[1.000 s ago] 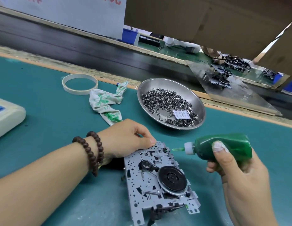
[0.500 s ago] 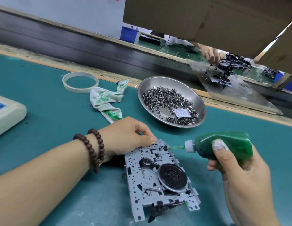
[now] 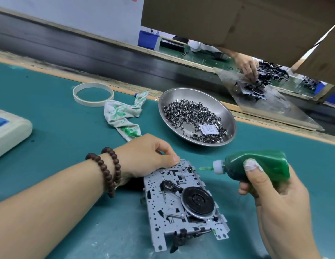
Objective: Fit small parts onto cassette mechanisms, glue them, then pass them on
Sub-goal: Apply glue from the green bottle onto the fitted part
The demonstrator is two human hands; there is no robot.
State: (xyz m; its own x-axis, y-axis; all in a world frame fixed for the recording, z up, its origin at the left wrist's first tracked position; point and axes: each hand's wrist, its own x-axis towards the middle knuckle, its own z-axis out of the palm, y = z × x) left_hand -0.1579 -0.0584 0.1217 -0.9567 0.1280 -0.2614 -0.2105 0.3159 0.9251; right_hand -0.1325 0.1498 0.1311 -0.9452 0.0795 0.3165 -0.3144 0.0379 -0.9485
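White device (image 3: pixel 9 131) cut off at left (label (image 3: pixel 209 129) unreadable)

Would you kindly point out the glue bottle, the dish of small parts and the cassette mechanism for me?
glue bottle (image 3: pixel 264 162): head view, on its green body above the thumb.
dish of small parts (image 3: pixel 183 94): head view, on its bare steel far rim.
cassette mechanism (image 3: pixel 155 204): head view, on its grey perforated plate, left side.
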